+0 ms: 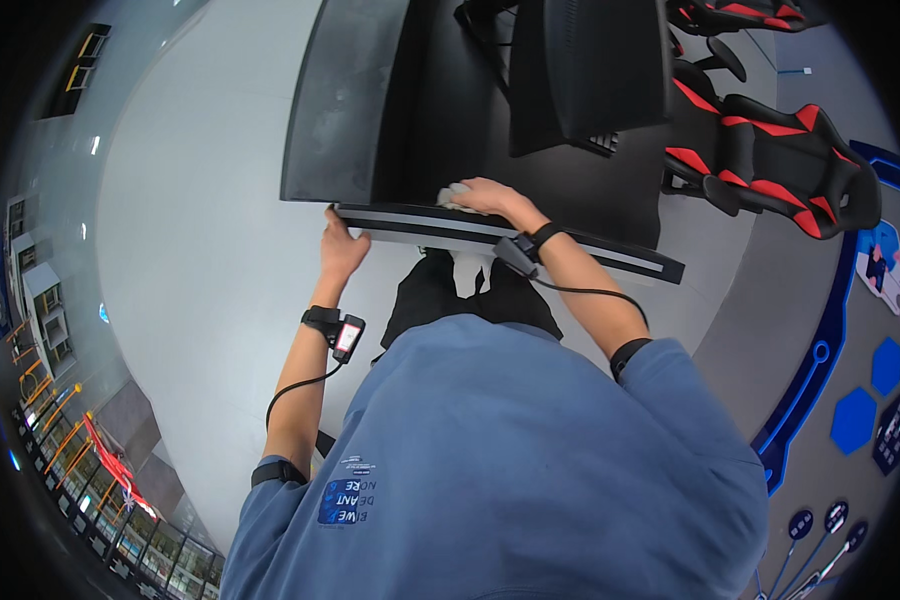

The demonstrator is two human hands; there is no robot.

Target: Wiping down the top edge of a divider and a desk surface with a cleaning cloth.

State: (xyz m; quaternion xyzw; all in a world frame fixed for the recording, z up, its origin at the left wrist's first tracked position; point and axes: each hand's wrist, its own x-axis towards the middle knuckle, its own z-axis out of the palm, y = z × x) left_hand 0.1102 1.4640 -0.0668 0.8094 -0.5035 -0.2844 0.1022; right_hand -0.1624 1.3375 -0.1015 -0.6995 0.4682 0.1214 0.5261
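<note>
A crumpled white cloth is held under the fingers of my right hand. It presses on the black desk close to the near end edge. Along that edge runs a dark end panel with a light grey strip. My left hand touches the panel's left corner, thumb and index finger apart; its other fingers are partly hidden. Nothing loose shows in that hand. Both wrists wear strapped devices with black cables, the left device and the right device.
On the desk stands a black monitor, its screen unseen, with part of a keyboard below it. A black-and-red gaming chair is on the right, another beyond it. Pale floor extends left. Shelving units stand at the far left.
</note>
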